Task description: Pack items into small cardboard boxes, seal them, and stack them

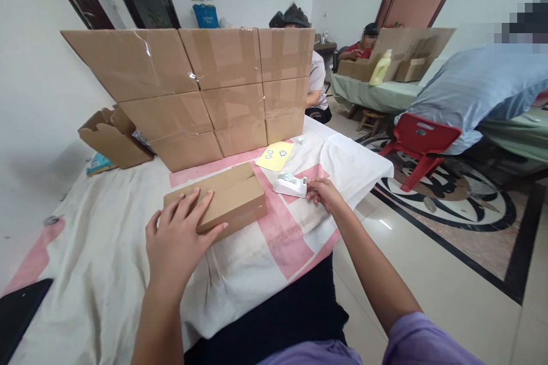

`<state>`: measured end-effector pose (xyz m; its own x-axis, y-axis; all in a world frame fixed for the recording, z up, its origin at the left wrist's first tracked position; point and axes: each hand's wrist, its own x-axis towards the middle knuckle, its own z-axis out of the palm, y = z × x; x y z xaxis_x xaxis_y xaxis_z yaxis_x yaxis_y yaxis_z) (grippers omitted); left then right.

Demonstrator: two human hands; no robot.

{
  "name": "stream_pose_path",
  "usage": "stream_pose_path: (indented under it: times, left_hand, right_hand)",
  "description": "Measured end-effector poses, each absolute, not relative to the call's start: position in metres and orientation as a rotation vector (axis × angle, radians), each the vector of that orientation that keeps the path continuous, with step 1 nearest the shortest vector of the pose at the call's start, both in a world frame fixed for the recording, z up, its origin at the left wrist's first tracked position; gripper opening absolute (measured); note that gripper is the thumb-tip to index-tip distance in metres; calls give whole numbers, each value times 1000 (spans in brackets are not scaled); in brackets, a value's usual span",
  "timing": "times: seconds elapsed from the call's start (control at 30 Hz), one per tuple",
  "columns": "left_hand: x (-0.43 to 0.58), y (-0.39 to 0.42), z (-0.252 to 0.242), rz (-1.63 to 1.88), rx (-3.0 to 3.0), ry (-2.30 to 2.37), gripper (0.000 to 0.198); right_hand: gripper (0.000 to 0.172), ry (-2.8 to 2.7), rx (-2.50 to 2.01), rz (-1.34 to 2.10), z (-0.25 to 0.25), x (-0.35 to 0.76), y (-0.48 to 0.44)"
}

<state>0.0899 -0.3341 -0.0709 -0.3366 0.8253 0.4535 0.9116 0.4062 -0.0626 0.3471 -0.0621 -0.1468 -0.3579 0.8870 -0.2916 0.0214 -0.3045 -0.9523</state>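
My left hand [182,231] lies with fingers spread over the left end of a closed brown cardboard box [233,191], the thumb along its front edge. To the box's right stands a small white tape dispenser [290,187] with a roll of clear tape [285,177] in it. The fingers of my right hand [322,193] are bent and pinched together at the dispenser's right end. Whatever lies between these fingertips is too small to make out. Just behind the dispenser is a yellow sheet [275,156] bearing a few small stickers.
Taped cardboard boxes form a partition [231,91] at the table's back. An open carton [113,136] stands left of it, and a dark flat device [21,313] lies near-left. Beyond the partition sits a person [317,82]. A red chair [428,139] stands right, on the floor.
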Motion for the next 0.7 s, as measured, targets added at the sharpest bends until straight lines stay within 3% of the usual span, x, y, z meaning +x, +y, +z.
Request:
stream_pose_path:
  times: [0.7]
  left_hand:
    - [89, -333, -83, -379, -1434, -2206, 56]
  right_hand:
    - [18, -1381, -1330, 1600, -159, 340, -57]
